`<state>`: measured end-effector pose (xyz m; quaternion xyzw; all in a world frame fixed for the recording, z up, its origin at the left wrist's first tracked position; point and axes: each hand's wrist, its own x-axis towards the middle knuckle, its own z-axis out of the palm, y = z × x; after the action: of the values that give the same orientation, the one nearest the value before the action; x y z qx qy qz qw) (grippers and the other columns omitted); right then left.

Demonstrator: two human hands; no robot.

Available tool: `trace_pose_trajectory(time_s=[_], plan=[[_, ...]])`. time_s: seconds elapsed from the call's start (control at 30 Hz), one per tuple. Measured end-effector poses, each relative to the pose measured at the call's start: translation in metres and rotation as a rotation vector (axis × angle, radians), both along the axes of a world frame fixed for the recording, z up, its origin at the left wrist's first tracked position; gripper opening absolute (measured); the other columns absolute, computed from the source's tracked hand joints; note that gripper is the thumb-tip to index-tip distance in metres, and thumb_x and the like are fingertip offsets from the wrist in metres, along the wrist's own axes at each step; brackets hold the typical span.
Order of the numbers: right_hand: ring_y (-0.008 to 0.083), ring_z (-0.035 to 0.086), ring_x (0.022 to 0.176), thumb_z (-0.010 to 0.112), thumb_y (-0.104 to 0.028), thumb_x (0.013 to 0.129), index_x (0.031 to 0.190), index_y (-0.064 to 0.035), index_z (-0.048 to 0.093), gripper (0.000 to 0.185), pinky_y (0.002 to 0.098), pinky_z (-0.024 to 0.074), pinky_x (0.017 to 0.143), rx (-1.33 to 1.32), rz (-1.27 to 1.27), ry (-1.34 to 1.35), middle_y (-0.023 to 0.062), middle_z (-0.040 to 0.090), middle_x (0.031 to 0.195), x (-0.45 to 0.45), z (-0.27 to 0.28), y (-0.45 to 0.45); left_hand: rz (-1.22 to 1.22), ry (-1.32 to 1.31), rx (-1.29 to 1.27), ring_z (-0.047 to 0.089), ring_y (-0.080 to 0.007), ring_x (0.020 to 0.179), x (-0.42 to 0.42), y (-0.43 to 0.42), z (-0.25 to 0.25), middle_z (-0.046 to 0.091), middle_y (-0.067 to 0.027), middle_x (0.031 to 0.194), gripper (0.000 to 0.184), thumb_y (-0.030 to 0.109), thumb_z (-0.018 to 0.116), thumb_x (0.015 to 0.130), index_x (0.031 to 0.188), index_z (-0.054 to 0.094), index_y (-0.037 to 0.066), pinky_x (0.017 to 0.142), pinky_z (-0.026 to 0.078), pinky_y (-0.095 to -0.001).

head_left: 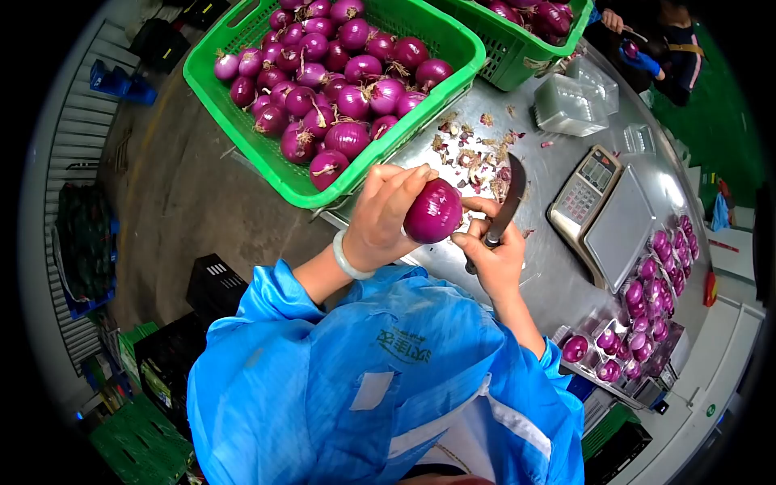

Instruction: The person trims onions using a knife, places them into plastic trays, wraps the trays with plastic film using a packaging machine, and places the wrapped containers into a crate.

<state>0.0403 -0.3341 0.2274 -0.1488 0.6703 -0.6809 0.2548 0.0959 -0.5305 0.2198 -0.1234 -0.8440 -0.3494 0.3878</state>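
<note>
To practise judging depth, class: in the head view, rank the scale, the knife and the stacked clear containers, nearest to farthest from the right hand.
From the right hand:
1. The knife, held in its grip.
2. The scale, to its right.
3. The stacked clear containers, ahead and rightward.

The left hand (381, 217) holds a purple onion (434, 211). At the onion's four o'clock, the right hand (499, 260) grips a knife (508, 208).
</note>
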Motion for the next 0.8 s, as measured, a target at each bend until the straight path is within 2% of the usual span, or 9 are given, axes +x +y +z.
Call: trace_pose_trajectory(time_s=[0.13,0.2,0.23,0.37,0.4,0.47,0.57,0.67,0.8], plan=[[0.0013,0.041,0.057,0.078,0.0,0.079,0.111,0.001,0.068,0.033,0.0197,0.0307,0.054,0.002,-0.155,0.015,-0.0041,0.054,0.07,0.008,0.001,-0.002,0.001,-0.083,0.016,0.058,-0.032,0.101,0.004,0.004,0.002,0.061,-0.0153,0.122,0.091,0.013,0.089,0.061,0.139,0.045,0.002,0.086,0.046,-0.043],[0.0033,0.043,0.056,0.077,0.0,0.08,0.101,-0.0003,0.07,0.022,0.0206,0.0329,0.053,0.08,-0.212,0.255,-0.0017,0.057,0.071,0.009,0.0,-0.004,-0.001,-0.155,0.022,0.059,-0.035,0.103,0.005,0.003,0.005,0.061,-0.0154,0.121,0.091,0.016,0.092,0.058,0.136,0.046,0.002,0.088,0.047,-0.0449],[0.004,0.044,0.056,0.077,0.001,0.08,0.097,-0.0006,0.07,0.019,0.0211,0.0335,0.052,0.099,-0.244,0.369,-0.0009,0.058,0.072,0.01,-0.002,-0.006,-0.034,-0.174,0.055,0.06,-0.035,0.103,0.004,0.005,0.009,0.061,-0.015,0.118,0.078,0.016,0.09,0.061,0.128,0.053,0.002,0.089,0.047,-0.044],[0.0056,0.047,0.055,0.073,0.004,0.078,0.089,-0.0007,0.067,0.013,0.0232,0.036,0.049,0.217,-0.201,0.544,0.0015,0.061,0.073,0.01,-0.005,-0.005,-0.089,-0.483,0.343,0.062,-0.0332,0.101,0.016,0.015,0.006,0.061,-0.0163,0.113,0.065,0.016,0.088,0.061,0.118,0.06,0.004,0.088,0.051,-0.0382],[0.0058,0.048,0.055,0.072,0.005,0.078,0.089,-0.0007,0.067,0.013,0.023,0.0368,0.049,0.221,-0.198,0.57,0.0018,0.062,0.074,0.011,-0.004,-0.005,-0.111,-0.533,0.357,0.063,-0.0275,0.103,0.018,0.014,0.006,0.061,-0.0137,0.115,0.066,0.016,0.089,0.064,0.121,0.057,0.005,0.089,0.052,-0.0358],[0.0059,0.05,0.057,0.066,0.008,0.078,0.092,-0.0006,0.067,0.016,0.0224,0.0392,0.051,0.256,-0.227,0.621,0.0031,0.066,0.078,0.008,-0.003,-0.004,-0.23,-0.665,0.768,0.062,-0.0226,0.107,0.021,0.013,-0.004,0.061,-0.0107,0.116,0.065,0.017,0.088,0.068,0.123,0.055,0.005,0.092,0.051,-0.0345],[0.0199,0.066,0.072,0.06,0.015,0.072,0.1,-0.0009,0.067,0.032,0.0301,0.0514,0.062,0.292,-0.231,0.896,0.0098,0.069,0.093,-0.004,-0.004,0.005,-0.337,-0.832,1.267,0.06,-0.0171,0.11,0.02,0.005,-0.013,0.059,-0.0075,0.118,0.064,0.011,0.084,0.074,0.128,0.05,0.006,0.095,0.05,-0.0317],[0.0286,0.07,0.084,0.061,0.009,0.065,0.107,-0.0035,0.068,0.044,0.035,0.0563,0.068,0.465,0.004,1.151,0.0132,0.069,0.103,-0.004,0.003,0.016,-0.397,-0.884,1.361,0.061,-0.0151,0.107,0.022,-0.009,-0.006,0.06,-0.0068,0.116,0.063,0.011,0.084,0.075,0.127,0.048,0.005,0.094,0.051,-0.0296],[0.0197,0.067,0.073,0.063,0.0,0.069,0.118,-0.0101,0.069,0.05,0.0306,0.0532,0.059,0.581,0.081,1.339,0.0092,0.069,0.106,0.002,0.002,0.011,-0.458,-0.848,1.29,0.058,-0.0139,0.108,0.024,-0.014,-0.009,0.059,-0.0055,0.117,0.065,0.009,0.084,0.074,0.128,0.048,0.004,0.096,0.048,-0.0298]])
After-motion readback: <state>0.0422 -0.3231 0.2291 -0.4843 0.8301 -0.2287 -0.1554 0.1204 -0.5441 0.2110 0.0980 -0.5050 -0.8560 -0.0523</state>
